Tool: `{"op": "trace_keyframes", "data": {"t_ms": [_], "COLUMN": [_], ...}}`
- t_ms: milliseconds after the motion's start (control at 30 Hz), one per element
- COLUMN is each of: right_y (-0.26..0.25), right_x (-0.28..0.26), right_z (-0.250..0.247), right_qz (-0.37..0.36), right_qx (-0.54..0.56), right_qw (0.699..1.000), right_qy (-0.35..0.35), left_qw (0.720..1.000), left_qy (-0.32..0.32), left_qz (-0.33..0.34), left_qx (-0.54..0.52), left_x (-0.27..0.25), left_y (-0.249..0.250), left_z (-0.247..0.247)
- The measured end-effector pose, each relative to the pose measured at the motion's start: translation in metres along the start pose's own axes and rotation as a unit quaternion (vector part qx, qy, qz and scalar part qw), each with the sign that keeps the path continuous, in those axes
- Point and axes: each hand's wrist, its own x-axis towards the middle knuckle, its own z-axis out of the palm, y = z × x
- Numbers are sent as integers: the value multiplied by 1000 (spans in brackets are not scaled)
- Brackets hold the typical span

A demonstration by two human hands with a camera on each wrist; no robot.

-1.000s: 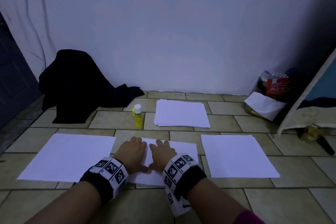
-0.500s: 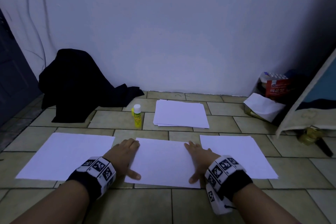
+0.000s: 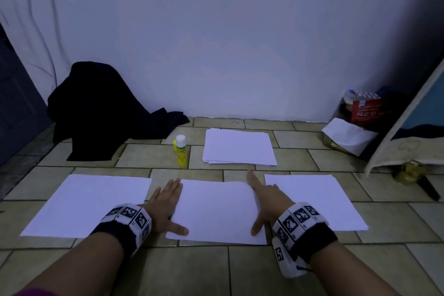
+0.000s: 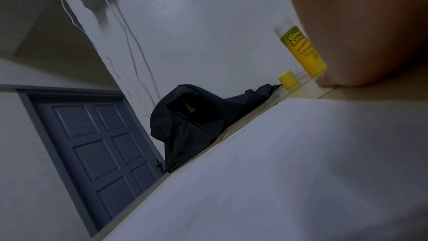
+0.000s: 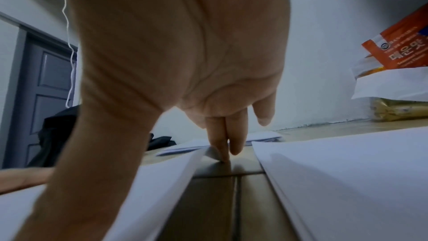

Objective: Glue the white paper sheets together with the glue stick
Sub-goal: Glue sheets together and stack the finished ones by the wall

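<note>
Two hands that sat side by side at the near middle of the middle sheet [image 3: 217, 211] a second ago now lie at its opposite side edges, a sweep outward that reads as smoothing a glued pair flat, so this joint looks close to done. Flanking it on the tiled floor [image 3: 211, 269] are the left sheet [image 3: 89, 202] and the right sheet [image 3: 312, 199], each apart from the middle one, and farther back lies the paper stack [image 3: 237, 146], none of which has shifted. Left hand [image 3: 165, 209] lies flat, fingers straight and together along the sheet's left edge, thumb spread onto the near corner; it holds nothing. Right hand [image 3: 264, 202] mirrors it on the right edge, fingers extended, thumb splayed onto the paper. From the right wrist view, two fingertips [image 5: 223, 153] touch the floor at the sheet's far corner, where the paper curls up slightly against them. Untouched, the glue stick [image 3: 181, 151] stands upright just left of the stack, its loose yellow cap [image 4: 288, 81] beside it
</note>
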Motion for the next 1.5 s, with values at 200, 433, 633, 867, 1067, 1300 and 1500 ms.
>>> {"op": "trace_keyframes", "data": {"t_ms": [200,433,633,867,1067,1300,1500], "right_y": [8,13,23,35,37,53,52], "right_x": [-5,-8,-11,26,85,131,154], "right_z": [1,16,-13,-80,-99,-92,-85], "right_qz": [-41,-51,-86,-70,0,76,65], "right_qx": [243,229,259,297,328,255,105], "right_qw": [959,968,951,916,893,929,976], "right_qy": [142,91,145,261,309,259,181], "left_qw": [1000,1000,998,997,995,996,998], "left_qy": [-19,-7,20,14,10,-4,-17], "left_qz": [-9,-29,-65,-81,-92,-81,-66], "left_qx": [5,8,1,11,29,26,12], "left_x": [1,2,2,4,7,8,11], "left_y": [1,3,9,11,12,9,6], "left_z": [-2,0,4,3,2,1,-2]}}
